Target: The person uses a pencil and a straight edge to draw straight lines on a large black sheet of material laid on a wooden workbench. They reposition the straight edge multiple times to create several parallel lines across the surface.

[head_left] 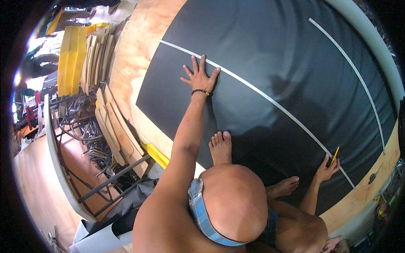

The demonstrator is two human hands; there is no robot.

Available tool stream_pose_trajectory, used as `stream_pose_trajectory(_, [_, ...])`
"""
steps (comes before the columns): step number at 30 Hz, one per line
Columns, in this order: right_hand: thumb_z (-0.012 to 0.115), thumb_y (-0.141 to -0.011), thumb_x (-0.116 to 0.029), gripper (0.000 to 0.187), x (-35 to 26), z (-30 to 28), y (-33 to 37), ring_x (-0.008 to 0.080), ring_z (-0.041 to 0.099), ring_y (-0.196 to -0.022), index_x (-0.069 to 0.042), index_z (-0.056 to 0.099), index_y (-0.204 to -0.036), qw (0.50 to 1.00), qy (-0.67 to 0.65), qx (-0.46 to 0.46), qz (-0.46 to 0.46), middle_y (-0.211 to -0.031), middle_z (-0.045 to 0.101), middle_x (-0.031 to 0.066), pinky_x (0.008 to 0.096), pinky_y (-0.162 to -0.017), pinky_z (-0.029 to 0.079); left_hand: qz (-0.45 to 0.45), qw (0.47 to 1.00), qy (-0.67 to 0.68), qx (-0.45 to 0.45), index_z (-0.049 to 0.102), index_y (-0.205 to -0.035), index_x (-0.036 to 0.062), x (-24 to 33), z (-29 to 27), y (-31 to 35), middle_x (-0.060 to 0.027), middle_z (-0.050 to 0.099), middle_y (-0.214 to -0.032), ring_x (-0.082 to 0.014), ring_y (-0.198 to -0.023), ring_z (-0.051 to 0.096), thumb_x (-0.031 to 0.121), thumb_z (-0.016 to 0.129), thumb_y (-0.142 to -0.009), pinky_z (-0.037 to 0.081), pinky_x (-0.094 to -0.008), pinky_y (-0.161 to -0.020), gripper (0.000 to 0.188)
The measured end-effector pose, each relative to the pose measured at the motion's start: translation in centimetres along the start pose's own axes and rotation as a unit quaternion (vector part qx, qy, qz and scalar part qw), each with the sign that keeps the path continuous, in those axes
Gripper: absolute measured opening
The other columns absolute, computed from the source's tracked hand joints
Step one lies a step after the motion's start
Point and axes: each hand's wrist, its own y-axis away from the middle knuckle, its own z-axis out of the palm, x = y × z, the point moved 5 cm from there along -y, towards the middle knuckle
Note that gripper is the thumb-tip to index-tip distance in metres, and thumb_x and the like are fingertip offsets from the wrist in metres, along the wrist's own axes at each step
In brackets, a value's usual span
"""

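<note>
1. Weight belongs evenly on the left foot (221,147), toward 5 o'clock, and the right foot (284,187), toward 4, so the black sheet (253,50) beneath is not dragged across the wooden tabletop (141,25).
2. Fingers of the right hand (325,170), at 4 o'clock, grip a yellow pencil (335,156) beside the pale strip (270,100); whether its tip meets the sheet cannot be told. One constant slant would help any mark run true.
3. The left hand (199,79), at 12 o'clock, lies spread, grasping nothing, fingertips at the strip; firm, even pressure should prevent swinging.
4. That strip crosses the sheet from 11 o'clock to 4; both ends deserve a check for slipping.
5. A second strip (356,69), at 2 o'clock, is best left undisturbed.
</note>
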Motion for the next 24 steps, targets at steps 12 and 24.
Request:
stream_pose_trajectory(12, [0.085,-0.087,-0.046,0.053,-0.9,-1.5,0.0,0.0326,0.062,-0.128,-0.012,0.072,-0.125,0.999,-0.036,0.010,0.017,-0.145,0.056,0.0088,0.0433,-0.098,0.055,0.024,0.998,-0.046,0.037,0.023,-0.166,0.0454,-1.9,1.6,-2.0,0.0013,0.006,-0.179,-0.0542,-0.158,0.005,0.090,0.047,-0.087,0.007,-0.0890,-0.111,0.094])
stream_pose_trajectory(24, [0.077,-0.095,-0.040,0.043,8.3,-3.7,-2.0,0.0338,0.069,-0.119,-0.022,0.070,-0.133,0.997,-0.046,0.050,0.039,-0.143,0.061,0.0074,0.0446,-0.093,0.059,0.070,0.996,-0.039,-0.040,0.010,-0.167,0.0469,-4.0,2.9,-6.3,-0.0012,-0.001,-0.179,-0.0542,-0.159,-0.001,0.096,0.043,-0.082,0.008,-0.0877,-0.112,0.104])
